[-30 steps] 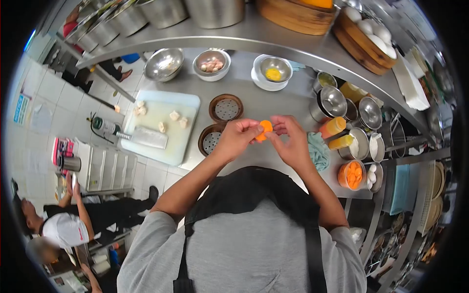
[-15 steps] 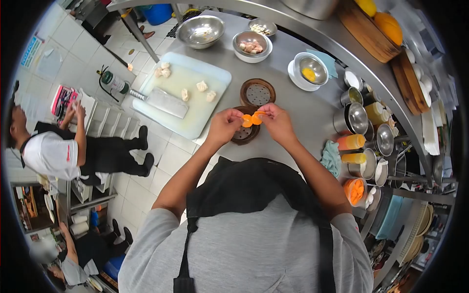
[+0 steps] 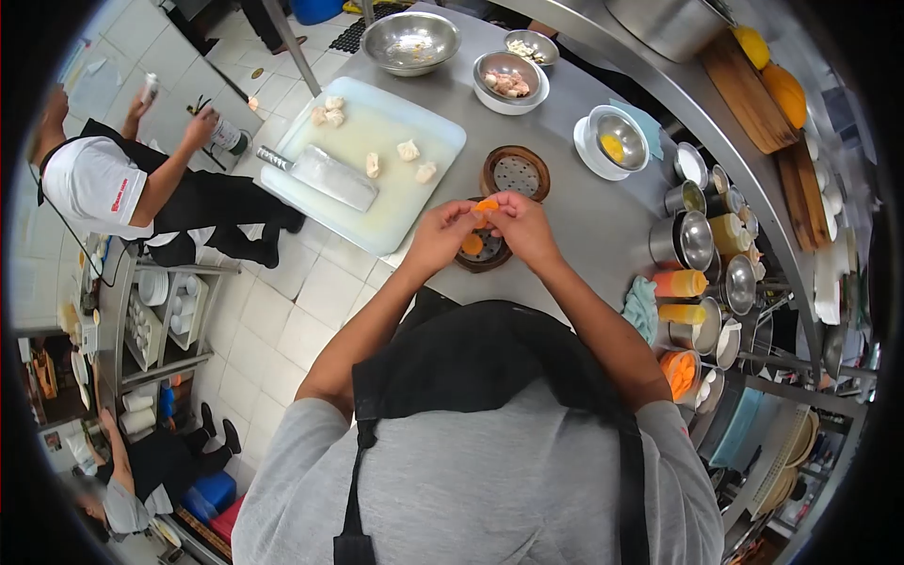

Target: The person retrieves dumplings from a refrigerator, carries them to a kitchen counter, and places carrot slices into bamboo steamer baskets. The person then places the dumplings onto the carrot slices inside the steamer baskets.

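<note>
My left hand (image 3: 444,237) and my right hand (image 3: 524,229) meet over the nearer small round steamer basket (image 3: 486,264). Both are closed, fingertips pinched together on a thin orange carrot slice (image 3: 486,205). Below the left fingers a second carrot slice (image 3: 472,245) shows against the basket; whether it rests there or is held, I cannot tell. Just beyond my hands stands another steamer basket (image 3: 515,175), with a perforated disc inside. To the left, a white cutting board (image 3: 414,122) carries a cleaver (image 3: 334,179) and several pale dumplings (image 3: 408,150).
Metal bowls hold pinkish meat (image 3: 507,85) and a yellow filling (image 3: 612,147). A large steel bowl (image 3: 411,44) stands behind the board. Sauce bottles (image 3: 680,282), a cloth (image 3: 640,309) and a tub of carrot slices (image 3: 677,375) line the right. Co-workers (image 3: 104,184) stand at left.
My hands have come together, and the carrot slices held apart before are now one between the fingertips and one lower down. The view has shifted slightly; the co-worker at left has moved.
</note>
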Demonstrator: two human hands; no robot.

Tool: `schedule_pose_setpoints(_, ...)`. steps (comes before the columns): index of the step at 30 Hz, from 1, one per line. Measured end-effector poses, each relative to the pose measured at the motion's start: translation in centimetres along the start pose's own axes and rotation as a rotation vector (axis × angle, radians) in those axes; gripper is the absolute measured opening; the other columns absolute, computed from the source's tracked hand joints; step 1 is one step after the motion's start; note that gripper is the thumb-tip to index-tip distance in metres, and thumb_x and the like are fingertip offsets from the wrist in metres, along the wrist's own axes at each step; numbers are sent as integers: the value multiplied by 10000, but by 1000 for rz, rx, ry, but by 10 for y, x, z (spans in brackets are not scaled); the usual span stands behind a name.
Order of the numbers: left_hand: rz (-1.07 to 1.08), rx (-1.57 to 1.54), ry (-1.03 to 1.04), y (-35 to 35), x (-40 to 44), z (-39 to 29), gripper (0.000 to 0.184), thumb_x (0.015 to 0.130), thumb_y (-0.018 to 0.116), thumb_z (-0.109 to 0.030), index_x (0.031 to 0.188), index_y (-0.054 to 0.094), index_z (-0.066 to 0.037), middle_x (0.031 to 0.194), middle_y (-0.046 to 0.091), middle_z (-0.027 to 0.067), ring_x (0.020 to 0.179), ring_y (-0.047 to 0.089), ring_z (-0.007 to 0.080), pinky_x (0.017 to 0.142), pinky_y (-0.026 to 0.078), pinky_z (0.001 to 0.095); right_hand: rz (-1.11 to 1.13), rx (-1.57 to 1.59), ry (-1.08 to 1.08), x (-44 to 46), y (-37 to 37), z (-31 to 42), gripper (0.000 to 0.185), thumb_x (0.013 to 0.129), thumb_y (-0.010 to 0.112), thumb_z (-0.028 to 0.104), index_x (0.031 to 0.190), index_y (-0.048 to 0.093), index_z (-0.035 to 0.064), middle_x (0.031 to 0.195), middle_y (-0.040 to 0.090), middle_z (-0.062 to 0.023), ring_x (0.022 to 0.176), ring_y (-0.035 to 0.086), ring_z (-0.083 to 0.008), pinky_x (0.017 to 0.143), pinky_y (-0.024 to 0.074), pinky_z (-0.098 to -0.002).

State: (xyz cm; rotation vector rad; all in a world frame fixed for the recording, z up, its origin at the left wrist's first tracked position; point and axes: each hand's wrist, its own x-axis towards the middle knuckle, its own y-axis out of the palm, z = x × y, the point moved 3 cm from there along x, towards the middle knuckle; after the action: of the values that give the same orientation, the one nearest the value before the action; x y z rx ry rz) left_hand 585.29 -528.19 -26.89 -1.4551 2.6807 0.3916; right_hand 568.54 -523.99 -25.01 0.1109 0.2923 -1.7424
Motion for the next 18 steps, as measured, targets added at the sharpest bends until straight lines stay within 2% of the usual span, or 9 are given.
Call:
schedule_pose_setpoints(4, -1, 219, 76, 7, 10, -7, 257, 983, 671, -88, 1202, 688, 44, 1000, 748, 46, 893, 666, 77, 800, 533, 254, -39, 67, -13, -2, -11, -5, 177, 993, 667, 102, 1150, 655, 21, 996, 743, -37, 862, 698, -100, 726, 555, -251)
schedule_pose_setpoints(10, -1, 362, 82, 3, 26, -8, 221, 966, 677, -102, 1151, 710, 16, 946, 742, 34, 840, 663, 89, 775, 533, 255, -373, 189, -80, -46, -89, -30, 130, 1020, 617, 106, 1106, 665, 21, 943, 720, -48, 796, 683, -103, 678, 548, -265)
schedule_pose_setpoints(11, 24, 393, 91, -1, 33, 0, 204, 957, 682, -102, 1124, 719, 9, 922, 744, 38, 812, 665, 101, 751, 543, 273, -390, 206, -58, -59, -106, -38, 141, 1022, 611, 121, 1105, 665, 21, 930, 717, -47, 786, 680, -105, 676, 547, -271)
schedule_pose_setpoints(13, 112, 349, 170, 3, 43, 12, 175, 985, 651, -88, 1114, 729, 1, 949, 736, 34, 867, 651, 98, 803, 531, 277, -495, 229, 0, -100, -139, -60, 165, 1025, 598, 150, 1104, 665, 21, 905, 711, -45, 767, 673, -110, 672, 547, -282)
schedule_pose_setpoints(15, 153, 374, 119, 20, 42, 8, 174, 987, 665, -97, 1118, 731, -3, 983, 728, 12, 885, 642, 88, 821, 522, 260, -552, 227, 118, -146, -169, -73, 164, 1006, 610, 144, 1113, 678, 39, 939, 704, -31, 796, 656, -120, 742, 552, -284)
schedule_pose_setpoints(18, 215, 365, -1, 49, 22, 6, 191, 998, 687, -150, 1125, 726, -14, 954, 710, -20, 854, 617, 62, 784, 492, 232, -760, 273, 154, -219, -211, -92, 174, 971, 613, 103, 1115, 687, 39, 929, 698, -31, 779, 649, -118, 719, 547, -280)
